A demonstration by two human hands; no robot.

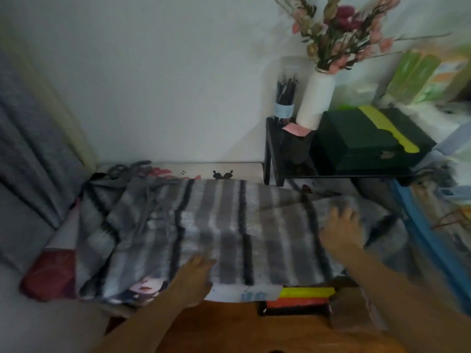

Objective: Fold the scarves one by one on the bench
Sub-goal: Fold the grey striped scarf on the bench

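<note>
Two hands: both on one striped scarf, frame blurred.
Scarf: grey, white and black striped scarf (224, 230) lies spread over the bench (229, 167), bunched and creased at the end far beyond the left hand.
Left hand: left hand (197, 276) lies flat on the near edge of the scarf, fingers straight and together, nothing pinched.
Right hand: right hand (342, 231) rests palm down on the scarf's other end, fingers spread, pressing the cloth.
Beyond right hand: white vase (316, 100) with pink and dark red flowers (341, 31), cup of dark pencils (285, 98), dark green box (367, 138) with a yellow-green strip, all on a black stand (271, 149).
Below hands: yellow, red and black flat item (300, 299) just under the scarf's near edge.
Left of left hand: dark red cushion (48, 273), grey curtain (28, 154).
Writing: none readable; small black and pink prints on the bench surface past the scarf, too blurred to read.
</note>
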